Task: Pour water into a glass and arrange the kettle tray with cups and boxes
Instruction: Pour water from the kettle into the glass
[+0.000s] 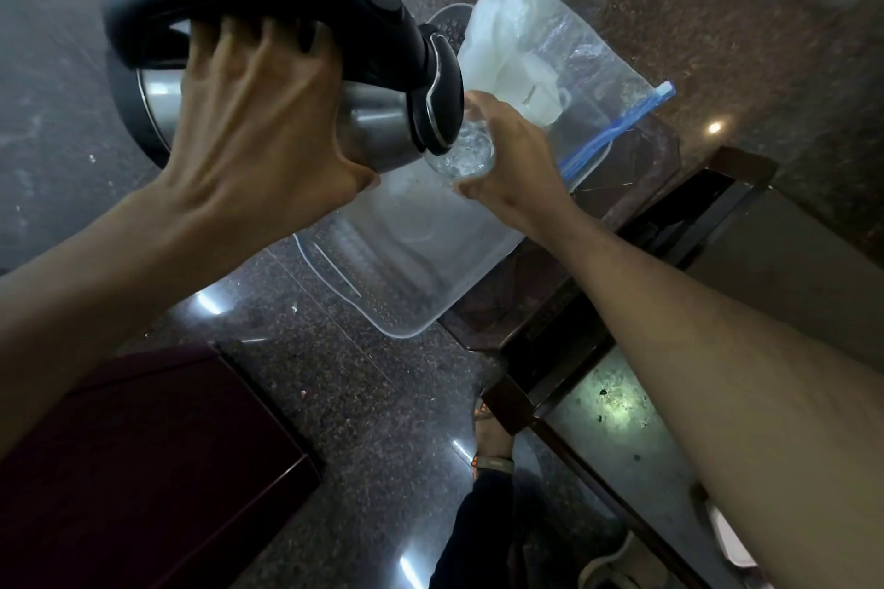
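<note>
Both hands busy: left hand (248, 110) grips tilted kettle (306, 57) handle; right hand (514, 153) holds glass (466, 153) under spout.

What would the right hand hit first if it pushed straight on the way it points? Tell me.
Probably the kettle: the right hand holds the glass at its spout, though depth is unclear.
</note>
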Tool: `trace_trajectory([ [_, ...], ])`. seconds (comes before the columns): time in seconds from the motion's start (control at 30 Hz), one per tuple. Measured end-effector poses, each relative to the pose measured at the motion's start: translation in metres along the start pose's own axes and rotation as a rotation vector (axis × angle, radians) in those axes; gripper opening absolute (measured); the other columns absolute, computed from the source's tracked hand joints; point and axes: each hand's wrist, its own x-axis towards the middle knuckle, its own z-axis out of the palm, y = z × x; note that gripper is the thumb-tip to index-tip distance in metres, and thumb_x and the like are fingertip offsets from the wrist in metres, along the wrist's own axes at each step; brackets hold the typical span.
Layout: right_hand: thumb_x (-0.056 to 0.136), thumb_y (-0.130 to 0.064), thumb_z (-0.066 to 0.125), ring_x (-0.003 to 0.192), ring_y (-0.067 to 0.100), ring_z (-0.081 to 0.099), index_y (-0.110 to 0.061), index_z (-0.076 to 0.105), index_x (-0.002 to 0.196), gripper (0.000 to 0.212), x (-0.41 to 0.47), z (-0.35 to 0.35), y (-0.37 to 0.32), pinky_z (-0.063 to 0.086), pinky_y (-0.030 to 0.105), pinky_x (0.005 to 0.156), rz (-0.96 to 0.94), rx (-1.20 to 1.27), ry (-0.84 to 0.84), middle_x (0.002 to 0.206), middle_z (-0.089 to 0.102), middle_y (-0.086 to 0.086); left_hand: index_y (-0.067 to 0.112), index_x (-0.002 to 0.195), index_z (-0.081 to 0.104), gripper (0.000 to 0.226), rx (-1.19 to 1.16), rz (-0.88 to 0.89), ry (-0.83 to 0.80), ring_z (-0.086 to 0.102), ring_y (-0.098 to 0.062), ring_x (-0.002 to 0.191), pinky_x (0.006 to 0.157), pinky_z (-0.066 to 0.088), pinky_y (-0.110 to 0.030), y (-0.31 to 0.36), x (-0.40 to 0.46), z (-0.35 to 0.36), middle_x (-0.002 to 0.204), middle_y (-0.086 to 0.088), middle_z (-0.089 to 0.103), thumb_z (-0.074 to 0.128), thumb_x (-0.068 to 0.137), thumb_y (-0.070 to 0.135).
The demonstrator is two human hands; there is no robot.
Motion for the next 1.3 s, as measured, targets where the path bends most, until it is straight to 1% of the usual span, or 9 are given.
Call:
trace_trajectory([
  [0.17,0.066,-0.014,0.094,0.125,0.012,0.057,-0.019,0.046,0.145,0.093,0.0006,-0.0004,0.0017,0.029,-0.005,0.081,-0.005,-0.009,-0.003,0.138,0.062,0.000,0.008,0.149,0.050,0.100,0.013,0.002,-0.016,0.046,-0.053,0.135,0.117,0.033,-0.062,-0.0004,0.0010,-0.0034,0.149,-0.028,0.049,0.089,0.067,0.050],
  [0.27,0.066,-0.014,0.095,0.126,0.012,0.057,-0.019,0.046,0.146,0.094,0.0001,-0.0012,0.0001,0.037,0.011,0.091,-0.003,0.001,-0.004,0.139,0.061,0.000,0.006,0.147,0.051,0.100,0.019,-0.005,-0.019,0.047,-0.052,0.134,0.117,0.034,-0.060,-0.0005,0.0010,-0.0044,0.147,-0.029,0.050,0.090,0.066,0.049],
  [0.33,0.066,-0.015,0.095,0.127,0.013,0.057,-0.018,0.047,0.146,0.093,-0.0003,-0.0017,-0.0009,0.038,0.015,0.093,-0.005,0.009,0.000,0.139,0.062,0.000,0.005,0.146,0.052,0.098,0.023,-0.006,-0.019,0.048,-0.053,0.133,0.116,0.034,-0.060,0.0000,0.0008,-0.0043,0.147,-0.030,0.050,0.090,0.066,0.048],
  [0.57,0.067,-0.015,0.094,0.126,0.011,0.056,-0.019,0.048,0.146,0.092,0.0005,-0.0015,-0.0004,0.034,0.007,0.088,0.008,0.010,-0.004,0.139,0.061,-0.002,0.006,0.148,0.051,0.099,0.020,0.003,-0.019,0.047,-0.052,0.135,0.117,0.033,-0.060,-0.0005,0.0013,-0.0047,0.148,-0.029,0.050,0.089,0.067,0.048],
  [0.7,0.066,-0.016,0.094,0.127,0.012,0.057,-0.020,0.049,0.144,0.090,0.0013,-0.0012,-0.0010,0.036,0.010,0.088,0.001,-0.007,-0.005,0.138,0.063,-0.002,0.006,0.150,0.049,0.102,0.005,0.007,-0.020,0.045,-0.053,0.136,0.118,0.032,-0.062,-0.0016,0.0018,-0.0044,0.149,-0.028,0.049,0.089,0.066,0.050],
  [0.8,0.066,-0.016,0.094,0.127,0.012,0.057,-0.020,0.049,0.143,0.090,0.0015,-0.0011,-0.0004,0.031,0.002,0.084,0.001,-0.004,-0.002,0.138,0.063,-0.002,0.005,0.148,0.049,0.103,0.003,-0.001,-0.023,0.046,-0.053,0.136,0.117,0.033,-0.061,-0.0009,0.0009,-0.0032,0.148,-0.029,0.049,0.090,0.065,0.050],
  [0.93,0.067,-0.016,0.094,0.128,0.011,0.056,-0.021,0.047,0.146,0.092,0.0005,-0.0007,-0.0001,0.036,0.011,0.091,0.003,0.001,-0.001,0.140,0.061,-0.002,0.006,0.148,0.050,0.104,0.000,-0.001,-0.016,0.046,-0.052,0.136,0.117,0.034,-0.061,-0.0007,-0.0006,-0.0021,0.148,-0.028,0.049,0.091,0.065,0.052],
  [1.17,0.067,-0.017,0.094,0.125,0.007,0.054,-0.022,0.048,0.144,0.090,0.0011,0.0000,0.0020,0.031,0.001,0.088,0.012,0.005,-0.006,0.139,0.061,-0.004,0.007,0.148,0.050,0.104,-0.006,-0.004,-0.020,0.047,-0.052,0.134,0.116,0.035,-0.061,-0.0018,-0.0019,-0.0003,0.147,-0.028,0.050,0.091,0.063,0.052],
  [1.3,0.066,-0.017,0.094,0.123,0.009,0.056,-0.024,0.048,0.143,0.090,0.0012,0.0008,0.0014,0.039,0.013,0.092,0.010,0.007,-0.003,0.138,0.061,-0.005,0.006,0.147,0.050,0.104,0.000,-0.012,-0.029,0.047,-0.052,0.135,0.117,0.034,-0.060,-0.0031,-0.0017,-0.0010,0.147,-0.028,0.050,0.090,0.063,0.053],
])
